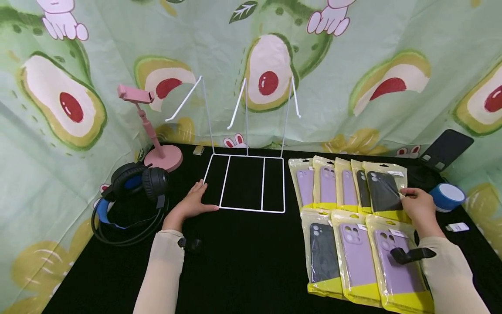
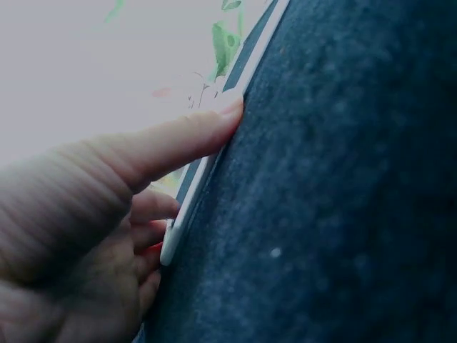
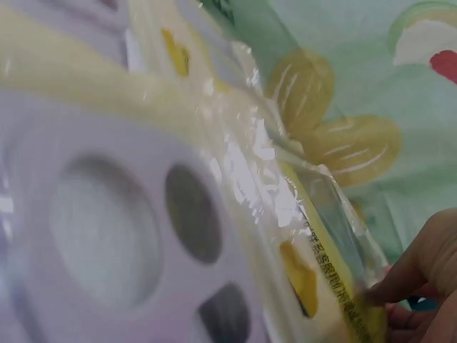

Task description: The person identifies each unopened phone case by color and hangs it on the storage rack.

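Note:
My left hand [image 1: 191,203] rests at the left front corner of a white wire display rack [image 1: 273,211], fingers spread. In the left wrist view its straight thumb [image 2: 189,139] lies on the rack's front wire, with the other fingers by the corner. At the right, my right hand [image 1: 420,210] pinches the right edge of a packaged black phone case [image 1: 384,192], in a clear bag with a yellow bottom. That bag lies at the right end of the back row. In the right wrist view, thumb and fingers [image 3: 410,282] meet at the bag's edge.
Several bagged purple and black phone cases [image 1: 357,257] lie in two overlapping rows. Headphones [image 1: 137,183] and a pink phone stand [image 1: 162,158] are at left. A blue round object [image 1: 448,198], a white stick [image 1: 457,227] and a black stand [image 1: 447,150] are at right.

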Tool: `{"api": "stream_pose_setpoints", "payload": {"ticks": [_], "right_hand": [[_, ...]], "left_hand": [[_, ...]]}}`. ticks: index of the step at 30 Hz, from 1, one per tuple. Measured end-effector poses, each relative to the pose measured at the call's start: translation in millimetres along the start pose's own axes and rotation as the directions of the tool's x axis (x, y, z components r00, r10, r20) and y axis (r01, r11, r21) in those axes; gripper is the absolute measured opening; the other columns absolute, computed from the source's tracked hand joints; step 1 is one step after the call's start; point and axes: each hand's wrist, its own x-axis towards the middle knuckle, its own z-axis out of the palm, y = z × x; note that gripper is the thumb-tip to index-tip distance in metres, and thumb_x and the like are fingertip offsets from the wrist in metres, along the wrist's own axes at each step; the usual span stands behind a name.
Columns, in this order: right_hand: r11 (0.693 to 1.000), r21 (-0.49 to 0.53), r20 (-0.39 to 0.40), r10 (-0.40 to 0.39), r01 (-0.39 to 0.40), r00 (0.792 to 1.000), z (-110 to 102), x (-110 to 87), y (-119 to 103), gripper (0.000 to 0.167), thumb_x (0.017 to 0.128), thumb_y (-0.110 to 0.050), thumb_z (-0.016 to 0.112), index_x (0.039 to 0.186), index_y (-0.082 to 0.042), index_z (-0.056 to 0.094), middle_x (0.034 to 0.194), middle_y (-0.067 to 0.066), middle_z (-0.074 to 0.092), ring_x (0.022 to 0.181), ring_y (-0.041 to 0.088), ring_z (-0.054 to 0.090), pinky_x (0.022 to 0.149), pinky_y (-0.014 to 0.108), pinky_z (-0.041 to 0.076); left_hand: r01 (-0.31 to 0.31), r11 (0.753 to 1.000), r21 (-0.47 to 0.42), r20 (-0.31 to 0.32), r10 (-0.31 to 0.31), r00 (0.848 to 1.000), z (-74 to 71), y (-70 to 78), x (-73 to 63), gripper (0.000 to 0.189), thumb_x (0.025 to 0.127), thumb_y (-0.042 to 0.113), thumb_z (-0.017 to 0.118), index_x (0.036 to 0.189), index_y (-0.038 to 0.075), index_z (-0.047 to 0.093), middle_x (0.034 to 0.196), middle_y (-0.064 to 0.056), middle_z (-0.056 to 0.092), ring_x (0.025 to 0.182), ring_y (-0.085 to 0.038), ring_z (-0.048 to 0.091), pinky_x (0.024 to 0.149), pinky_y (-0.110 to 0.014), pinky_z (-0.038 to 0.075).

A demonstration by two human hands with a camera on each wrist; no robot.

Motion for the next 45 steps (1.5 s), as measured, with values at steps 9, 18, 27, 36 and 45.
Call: {"api": "stream_pose_setpoints", "payload": {"ticks": [9, 18, 27, 36, 45], "right_hand": [[0.964, 0.257, -0.137, -0.038, 0.072, 0.990, -7, -26.7, -22, 0.022, 0.095, -0.011, 0.047, 0.105, -0.025, 0.060, 0.085, -0.008, 0.045, 0.078, 0.009, 0.040, 0.058, 0.012, 0.038], [0.756, 0.621, -0.228, -0.079, 0.207, 0.970, -8, -75.9, -65, 0.029, 0.093, 0.001, 0.052, 0.102, -0.023, 0.066, 0.090, -0.007, 0.050, 0.081, 0.007, 0.044, 0.062, 0.005, 0.041], [0.551, 0.635, -0.406, -0.358, 0.542, 0.841, 5, -139.3, -110, 0.024, 0.089, 0.009, 0.055, 0.110, 0.002, 0.065, 0.094, 0.004, 0.058, 0.080, 0.014, 0.052, 0.069, 0.010, 0.048], [0.191, 0.567, -0.477, -0.717, 0.801, 0.508, 45, -181.1, -156, 0.021, 0.082, 0.023, 0.050, 0.102, 0.022, 0.056, 0.097, 0.008, 0.057, 0.084, 0.016, 0.056, 0.074, 0.017, 0.049], [0.136, 0.631, -0.368, -0.814, 0.764, 0.449, 97, -188.7, -188, 0.016, 0.087, 0.015, 0.052, 0.101, 0.015, 0.059, 0.096, 0.006, 0.056, 0.088, 0.018, 0.050, 0.075, 0.019, 0.047]], "left_hand": [[-0.004, 1.000, 0.022, -0.065, 0.005, 0.998, 3.1, 1.9, 1.6, 0.098, 0.078, 0.038, 0.076, 0.146, -0.008, 0.022, 0.155, -0.024, 0.011, 0.143, -0.037, 0.007, 0.114, -0.052, 0.013], [0.021, 1.000, 0.018, -0.072, -0.019, 0.997, 2.9, 5.8, -0.1, 0.098, 0.078, 0.037, 0.076, 0.147, -0.006, 0.023, 0.156, -0.021, 0.010, 0.144, -0.036, 0.006, 0.114, -0.052, 0.012], [0.028, 0.999, 0.015, -0.060, -0.027, 0.998, 3.7, 3.9, 1.7, 0.097, 0.079, 0.038, 0.075, 0.147, -0.006, 0.022, 0.156, -0.021, 0.008, 0.144, -0.035, 0.003, 0.114, -0.053, 0.010], [0.017, 1.000, 0.007, -0.054, -0.017, 0.998, 2.8, 4.0, 0.7, 0.097, 0.079, 0.037, 0.075, 0.147, -0.006, 0.022, 0.156, -0.021, 0.008, 0.144, -0.036, 0.003, 0.114, -0.052, 0.010], [-0.012, 1.000, 0.009, -0.057, 0.013, 0.998, 3.4, 0.5, 0.4, 0.096, 0.079, 0.037, 0.075, 0.146, -0.008, 0.022, 0.155, -0.023, 0.009, 0.143, -0.037, 0.004, 0.114, -0.052, 0.011]]}}
